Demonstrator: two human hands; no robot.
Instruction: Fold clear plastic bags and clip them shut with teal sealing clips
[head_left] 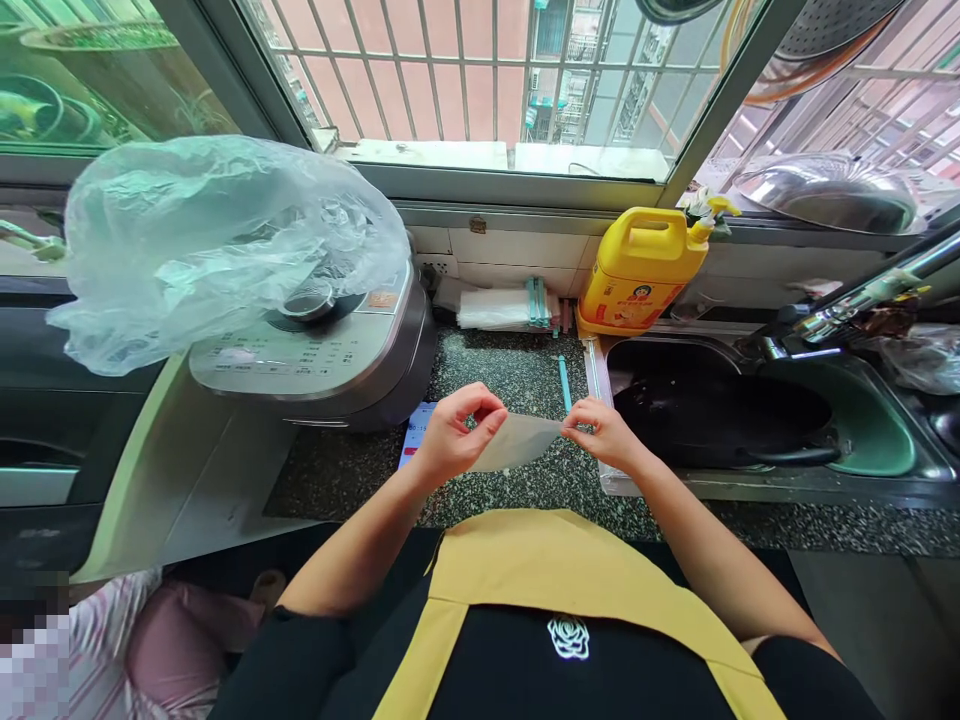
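Above the speckled counter, a thin translucent plastic bag is stretched between my two hands. My left hand pinches its left edge between thumb and fingers. At the opposite corner, my right hand grips the bag with its fingertips. A light-blue sealing clip lies on the counter just beyond my right hand. Partly hidden behind my left hand is a phone with a lit screen. By the wall sits a stack of clear bags with blue-green clips at its right end.
A rice cooker stands on the left under a large plastic bag. At the back right is a yellow detergent jug. The sink on the right holds a black pan. Someone sits low at the left.
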